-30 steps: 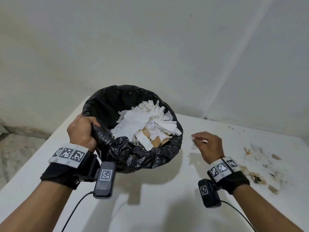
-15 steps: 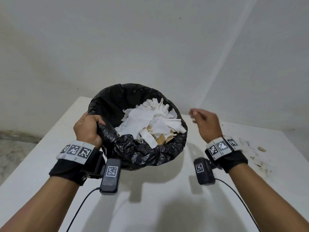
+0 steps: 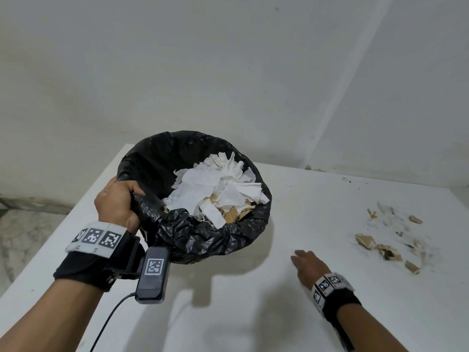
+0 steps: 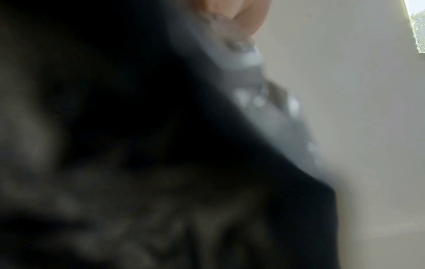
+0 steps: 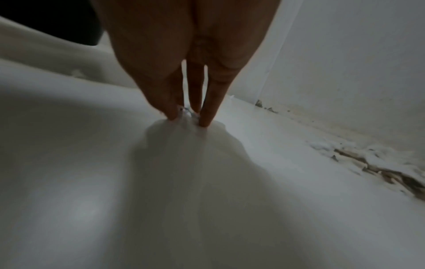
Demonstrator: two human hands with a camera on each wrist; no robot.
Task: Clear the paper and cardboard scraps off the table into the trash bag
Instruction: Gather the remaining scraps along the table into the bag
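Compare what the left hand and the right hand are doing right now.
The left hand grips the rim of the black trash bag, fingers curled round the plastic; the right hand holds nothing, its straight fingers touching the white table. The left hand is raised beside the bag; the right hand is low, between the bag and the scattered scraps. Both wear marker wristbands.

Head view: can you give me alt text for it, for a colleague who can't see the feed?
A left hand grips the rim of a black trash bag filled with white paper and cardboard scraps on a white table. The right hand reaches flat over the table, left of a scatter of leftover scraps.
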